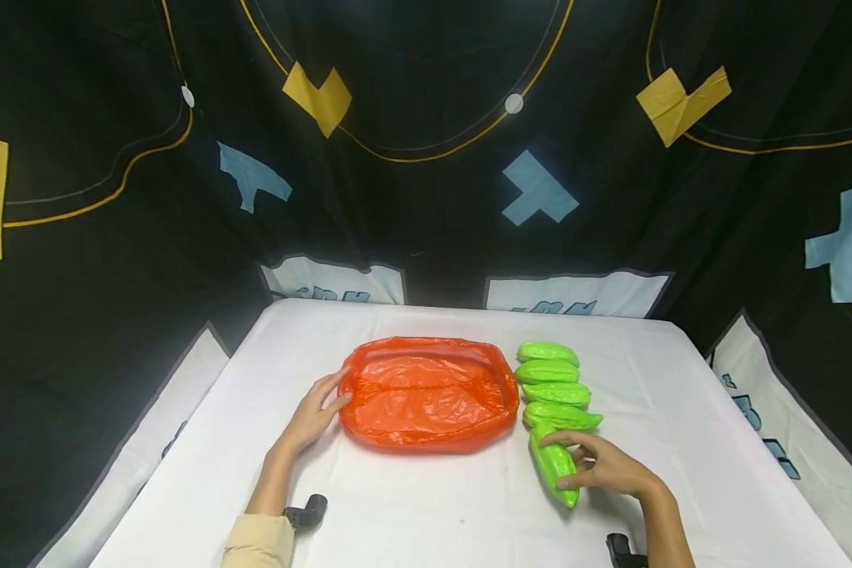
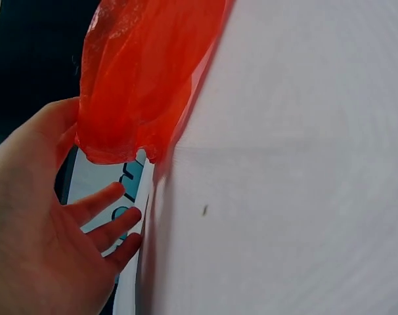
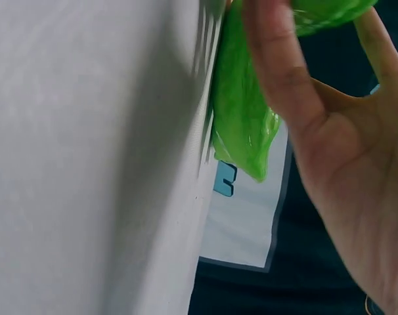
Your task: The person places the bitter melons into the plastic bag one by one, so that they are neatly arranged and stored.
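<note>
An orange-red plastic bag [image 1: 433,394] lies on the white table, its mouth spread into an oval. My left hand [image 1: 317,410] is at the bag's left edge, thumb and index finger touching it. In the left wrist view, the other fingers of the left hand [image 2: 74,223] are spread apart, and the bag [image 2: 146,72] hides the tips of the nearest ones. My right hand [image 1: 603,465] holds a glossy green, pointed, cucumber-like vegetable [image 1: 554,465] between thumb and fingers. In the right wrist view, the right hand [image 3: 343,144] partly covers the green shapes.
Several similar green vegetables [image 1: 550,371] lie in a column right of the bag, close to its edge. The white table [image 1: 412,513] extends around them. A black curtain [image 1: 412,221] with yellow and blue tape hangs behind.
</note>
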